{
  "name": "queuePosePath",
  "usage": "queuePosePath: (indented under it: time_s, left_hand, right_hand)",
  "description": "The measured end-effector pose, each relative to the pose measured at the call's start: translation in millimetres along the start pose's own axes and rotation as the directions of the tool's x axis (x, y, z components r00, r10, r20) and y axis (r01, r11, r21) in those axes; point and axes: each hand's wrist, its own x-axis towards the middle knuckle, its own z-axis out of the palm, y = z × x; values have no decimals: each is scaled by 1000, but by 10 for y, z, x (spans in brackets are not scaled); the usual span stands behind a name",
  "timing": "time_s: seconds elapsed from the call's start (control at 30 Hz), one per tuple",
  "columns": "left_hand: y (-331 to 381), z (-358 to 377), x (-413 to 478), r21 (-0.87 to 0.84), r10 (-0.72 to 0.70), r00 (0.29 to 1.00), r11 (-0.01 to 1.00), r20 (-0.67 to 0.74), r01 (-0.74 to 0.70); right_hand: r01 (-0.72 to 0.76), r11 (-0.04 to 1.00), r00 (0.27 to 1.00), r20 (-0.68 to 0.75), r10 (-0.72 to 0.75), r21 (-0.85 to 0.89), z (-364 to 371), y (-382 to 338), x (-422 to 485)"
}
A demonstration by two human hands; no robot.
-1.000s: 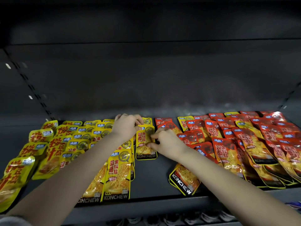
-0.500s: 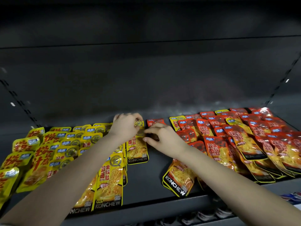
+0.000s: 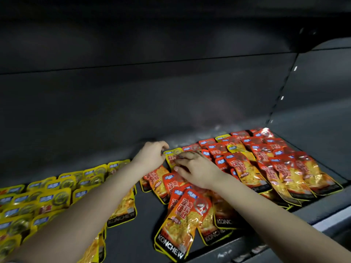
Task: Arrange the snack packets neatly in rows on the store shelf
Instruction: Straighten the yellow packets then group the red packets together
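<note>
On the dark shelf [image 3: 136, 242], yellow snack packets [image 3: 57, 194] lie in overlapping rows on the left and red snack packets [image 3: 284, 168] are spread on the right. One yellow packet [image 3: 171, 158] sits at the back among the red ones. My left hand [image 3: 152, 156] pinches its top left corner with curled fingers. My right hand [image 3: 197, 169] lies over its right side, fingers on top and thumb at its edge, gripping it. A red packet marked KONCHEW [image 3: 182, 224] lies loose near the front edge, under my right forearm.
The shelf's dark back panel [image 3: 171, 101] rises behind the packets, and the shelf above [image 3: 171, 35] overhangs. A slotted upright [image 3: 281, 99] stands at the right. A bare strip of shelf runs between the yellow and red groups. Goods on the shelf below show faintly past the front lip.
The view has swung right, so the packets sit further left in frame. Both hands have carried the yellow packet toward the back, beside the red packets.
</note>
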Motion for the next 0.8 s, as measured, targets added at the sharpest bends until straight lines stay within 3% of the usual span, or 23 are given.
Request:
queuePosePath:
  time_s: [0.1,0.27,0.37,0.47,0.63,0.8]
  left_hand:
    - [108,87,95,65,-37,997,997,70,32]
    - [208,154,126,54,-57,998,997,33,55]
    - [248,175,112,-175,-162,987,972,-10,158]
    - [226,189,89,-479,-319,944,843,-83,242]
    - [213,182,-19,-596,-371,917,774,-150,216]
    - [306,53,-95,-760,-371,913,639,-171,117]
  right_hand:
    - [-4,1000,1000,15,4,8,1,60,6]
    - [-42,999,999,9,41,32,-3,158,-1]
    - [-30,998,1000,4,30,49,-3,189,-7]
    - [-28,997,999,-14,29,70,6,188,-15]
    - [-54,989,998,-33,59,135,-3,182,-13]
    - [-114,950,977,-140,160,291,-34,171,34]
